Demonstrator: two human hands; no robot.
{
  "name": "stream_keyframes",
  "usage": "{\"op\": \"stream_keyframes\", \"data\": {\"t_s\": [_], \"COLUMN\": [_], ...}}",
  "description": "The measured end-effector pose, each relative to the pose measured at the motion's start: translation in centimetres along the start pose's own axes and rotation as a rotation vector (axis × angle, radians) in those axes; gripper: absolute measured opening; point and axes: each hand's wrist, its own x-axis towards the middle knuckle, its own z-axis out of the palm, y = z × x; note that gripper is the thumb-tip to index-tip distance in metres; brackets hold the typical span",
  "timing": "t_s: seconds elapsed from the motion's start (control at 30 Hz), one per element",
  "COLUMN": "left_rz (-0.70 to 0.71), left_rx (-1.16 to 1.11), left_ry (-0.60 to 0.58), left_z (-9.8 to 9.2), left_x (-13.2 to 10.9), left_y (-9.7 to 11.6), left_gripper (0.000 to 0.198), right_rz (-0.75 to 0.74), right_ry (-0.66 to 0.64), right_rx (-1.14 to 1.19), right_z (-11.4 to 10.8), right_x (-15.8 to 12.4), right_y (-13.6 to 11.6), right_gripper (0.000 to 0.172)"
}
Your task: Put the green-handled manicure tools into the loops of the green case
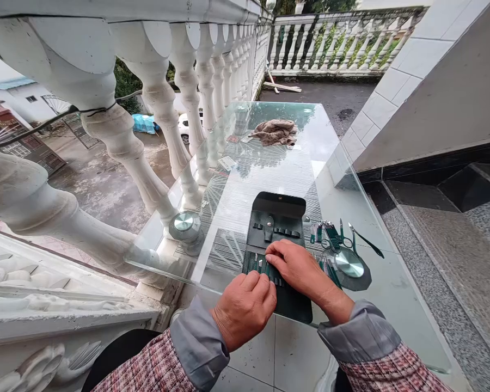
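Observation:
A black manicure case point(280, 206) lies unfolded on the glass table, its elastic loops and small pouch facing up. Slim metal manicure tools point(256, 263) sit in the loops of its lower half. My left hand point(247, 306) is closed over the case's lower left part, with curled fingers hiding whatever they grip. From the right, my right hand point(300, 270) reaches across the case, fingertips pinched together near a slim tool; what they hold cannot be made out. Right of the case lie nail clippers point(332, 236), small scissors point(344, 239) and nippers point(365, 241) with dark green handles.
The glass tabletop point(396, 305) rests on round metal discs point(185, 222). A crumpled brown cloth point(274, 132) lies toward its far end, and a small white card point(227, 163) is at the left. A white balustrade point(159, 103) runs along the left; stone steps point(445, 261) rise at right.

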Motion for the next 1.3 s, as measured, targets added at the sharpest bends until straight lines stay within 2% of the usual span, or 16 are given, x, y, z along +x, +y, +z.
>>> {"op": "stream_keyframes", "data": {"t_s": [0.43, 0.67, 0.83, 1.0, 1.13, 1.3], "left_rz": [0.068, 0.059, 0.063, 0.073, 0.084, 0.099], "left_rx": [-0.008, -0.031, -0.023, -0.012, -0.002, 0.013], "left_ry": [-0.029, -0.057, -0.088, -0.089, -0.109, -0.131], "left_z": [0.1, 0.1, 0.1, 0.1, 0.0, 0.0], "left_x": [-0.4, -0.5, -0.7, -0.8, -0.6, -0.4], "left_y": [0.4, 0.6, 0.6, 0.7, 0.8, 0.8], "left_gripper": [0.02, 0.019, 0.019, 0.021, 0.022, 0.021], "right_rz": [0.064, 0.084, 0.139, 0.174, 0.181, 0.218], "right_ry": [0.002, 0.051, 0.103, 0.153, 0.027, -0.008], "right_rx": [-0.026, -0.041, -0.009, 0.131, 0.137, -0.046], "right_z": [0.1, 0.0, -2.2, -5.4, -6.6, -6.2], "right_x": [1.0, 1.3, 1.3, -0.3, -1.8, -2.3], "right_y": [0.0, 0.6, 2.4, 5.3, 7.3, 8.4], "right_gripper": [0.015, 0.015, 0.018, 0.027, 0.029, 0.024]}}
